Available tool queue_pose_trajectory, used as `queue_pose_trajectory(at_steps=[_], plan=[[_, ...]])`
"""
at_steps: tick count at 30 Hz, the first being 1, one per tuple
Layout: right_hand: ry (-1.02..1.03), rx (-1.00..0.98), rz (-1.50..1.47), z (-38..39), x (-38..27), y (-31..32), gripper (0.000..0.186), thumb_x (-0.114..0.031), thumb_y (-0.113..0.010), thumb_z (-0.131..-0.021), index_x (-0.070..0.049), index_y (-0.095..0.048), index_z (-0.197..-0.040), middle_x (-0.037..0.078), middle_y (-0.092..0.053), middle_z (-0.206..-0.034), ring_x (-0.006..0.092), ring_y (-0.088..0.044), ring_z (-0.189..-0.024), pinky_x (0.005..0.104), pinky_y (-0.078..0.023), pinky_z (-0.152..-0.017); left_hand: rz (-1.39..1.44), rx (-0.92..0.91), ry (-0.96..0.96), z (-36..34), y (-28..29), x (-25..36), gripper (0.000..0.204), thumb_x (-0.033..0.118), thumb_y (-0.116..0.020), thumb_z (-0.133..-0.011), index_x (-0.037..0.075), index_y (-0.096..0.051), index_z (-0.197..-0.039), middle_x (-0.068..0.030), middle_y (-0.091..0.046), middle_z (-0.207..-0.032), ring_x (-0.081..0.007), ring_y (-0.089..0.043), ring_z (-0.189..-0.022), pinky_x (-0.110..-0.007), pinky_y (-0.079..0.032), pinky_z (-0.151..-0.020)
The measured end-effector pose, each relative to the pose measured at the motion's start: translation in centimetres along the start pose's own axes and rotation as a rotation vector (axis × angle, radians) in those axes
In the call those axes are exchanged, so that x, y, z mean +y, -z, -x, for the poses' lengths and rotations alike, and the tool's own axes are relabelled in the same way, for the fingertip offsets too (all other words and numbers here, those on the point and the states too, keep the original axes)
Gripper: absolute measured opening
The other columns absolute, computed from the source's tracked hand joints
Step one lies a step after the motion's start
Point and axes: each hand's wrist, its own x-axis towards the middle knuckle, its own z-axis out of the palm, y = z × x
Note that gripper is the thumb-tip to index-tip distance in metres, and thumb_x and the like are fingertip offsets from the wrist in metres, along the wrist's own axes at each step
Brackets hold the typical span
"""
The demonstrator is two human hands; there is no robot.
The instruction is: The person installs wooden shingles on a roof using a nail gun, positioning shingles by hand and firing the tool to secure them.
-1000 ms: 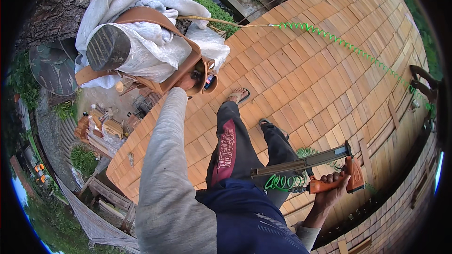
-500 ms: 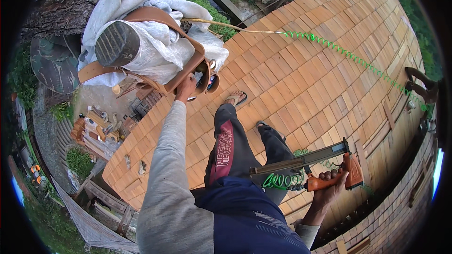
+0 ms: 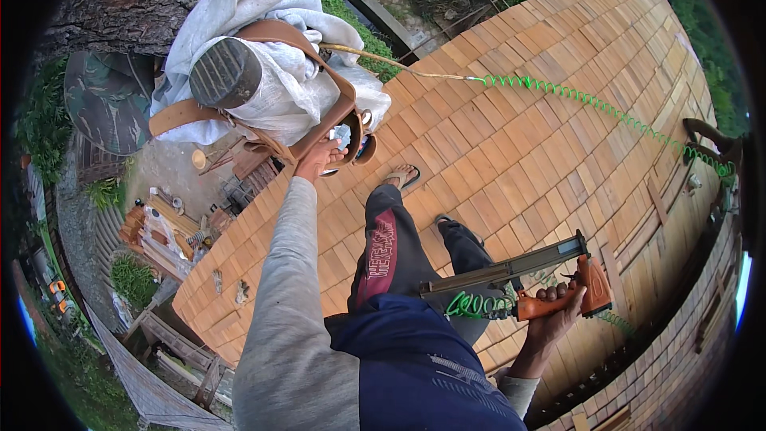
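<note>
My left hand [image 3: 317,158] reaches up to a brown tool belt [image 3: 341,100], its fingers bent at the rim of a pouch [image 3: 368,149]. Something pale bluish-white [image 3: 342,136] shows in the pouch opening by the fingertips; whether I grip it is unclear. The belt hangs around a dark ridged post end [image 3: 226,73], over white cloth [image 3: 299,92]. Low on the right, my right hand [image 3: 556,308] is wrapped round the handle of an orange nail gun [image 3: 594,286]. Its long magazine points left across my thigh, and a green coiled hose [image 3: 471,304] hangs below it.
I stand in sandals on a curved, sloping roof of wooden shingles [image 3: 511,136]. The green coiled air hose [image 3: 590,100] runs over it to a dark handsaw-like tool [image 3: 710,140] at right. Beyond the left roof edge, the ground lies far below, with stacked timber [image 3: 163,227].
My left hand has drawn back slightly from the pouch, showing more fingers, and the pale item has come into sight. The view has shifted a little; the nail gun stays in my right hand.
</note>
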Motion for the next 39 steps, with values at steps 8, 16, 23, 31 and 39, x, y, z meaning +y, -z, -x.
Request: queue_pose_trajectory(at_steps=[8, 16, 23, 31, 39], plan=[[0.002, 0.010, -0.043, 0.7, -0.5, -0.7, 0.041, -0.042, -0.063, -0.104, -0.007, -0.051, -0.120, -0.001, -0.048, -0.079, 0.0110, -0.051, -0.068, 0.0285, -0.046, -0.063, -0.648, 0.482, -0.389, -2.1, 0.6, -3.1, 0.031, 0.001, -0.079, -0.082, 0.000, -0.061, -0.108, -0.0046, -0.069, -0.082, -0.0150, -0.061, -0.069, -0.035, -0.048, -0.064], [-0.022, 0.025, -0.092, 1.3, -0.3, -0.6, 0.040, -0.044, -0.063, -0.104, -0.009, -0.052, -0.119, -0.002, -0.048, -0.081, 0.0108, -0.051, -0.069, 0.0291, -0.046, -0.065, -0.762, 0.538, -0.561, 1.9, -3.9, -1.5, 0.038, 0.003, -0.079, -0.083, -0.002, -0.065, -0.119, -0.0090, -0.075, -0.086, -0.0184, -0.071, -0.077, -0.035, -0.056, -0.071], [-0.028, 0.049, -0.156, 0.9, 0.3, 0.5, 0.037, -0.042, -0.063, -0.104, -0.009, -0.052, -0.117, -0.002, -0.047, -0.080, 0.0104, -0.050, -0.068, 0.0288, -0.047, -0.065, -0.407, 0.493, -0.345, 1.8, -3.8, 0.0, 0.027, 0.006, -0.075, -0.089, -0.001, -0.066, -0.113, -0.0062, -0.069, -0.086, -0.0149, -0.067, -0.067, -0.032, -0.056, -0.058], [-0.050, 0.054, -0.199, 1.3, 0.1, 1.6, 0.036, -0.044, -0.061, -0.105, -0.011, -0.054, -0.120, -0.003, -0.050, -0.080, 0.0092, -0.054, -0.069, 0.0287, -0.047, -0.065, -0.522, 0.420, -0.346, 0.8, -3.0, -0.1, 0.054, 0.004, -0.075, -0.089, -0.001, -0.053, -0.137, -0.0127, -0.074, -0.100, -0.0150, -0.068, -0.067, -0.031, -0.054, -0.051], [-0.077, 0.068, -0.317, -0.4, -0.6, -0.9, 0.030, -0.040, -0.064, -0.104, -0.012, -0.053, -0.106, 0.000, -0.051, -0.078, 0.0145, -0.055, -0.067, 0.0329, -0.050, -0.063, 0.073, 0.009, -0.293, 6.4, -9.4, 2.7, 0.043, -0.009, -0.066, -0.092, -0.003, -0.053, -0.133, -0.0120, -0.067, -0.107, -0.0168, -0.068, -0.088, -0.029, -0.058, -0.073]])
